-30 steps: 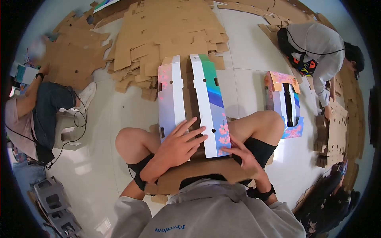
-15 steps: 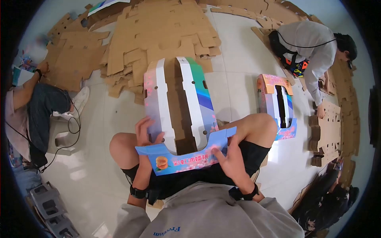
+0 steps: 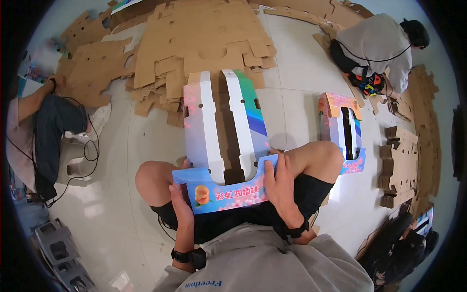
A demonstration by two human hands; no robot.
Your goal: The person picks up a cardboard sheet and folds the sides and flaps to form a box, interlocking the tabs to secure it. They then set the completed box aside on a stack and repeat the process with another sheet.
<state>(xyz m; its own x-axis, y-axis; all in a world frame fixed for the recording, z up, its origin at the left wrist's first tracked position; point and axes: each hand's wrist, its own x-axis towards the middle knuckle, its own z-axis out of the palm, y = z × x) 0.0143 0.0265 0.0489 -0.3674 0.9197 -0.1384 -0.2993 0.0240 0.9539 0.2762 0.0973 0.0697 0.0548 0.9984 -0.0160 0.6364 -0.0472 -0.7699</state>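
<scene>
A printed cardboard fruit box [image 3: 193,131] rests across my lap with its long slot facing up. Its near end is a blue panel [image 3: 228,197] with a peach picture and Chinese lettering, its side flaps folded toward the sides. My left hand [image 3: 182,202] grips the left corner of that panel, the thumb in front and fingers partly hidden behind. At the right corner, my right hand [image 3: 279,187] is wrapped round the panel and flap, fingers over the top edge. The box's far end stands open, without an upright panel.
A second printed box [image 3: 332,114] stands on the floor at the right. Flat cardboard sheets [image 3: 194,34] are piled ahead, with another stack [image 3: 401,165] at the right. A person [image 3: 372,44] bends at upper right; another person [image 3: 53,131] sits left beside grey plastic stools [image 3: 58,248].
My left hand has shifted from the box's upper left side down to the panel's left corner. My right hand has moved up over the right flap. The co-worker at right has turned away.
</scene>
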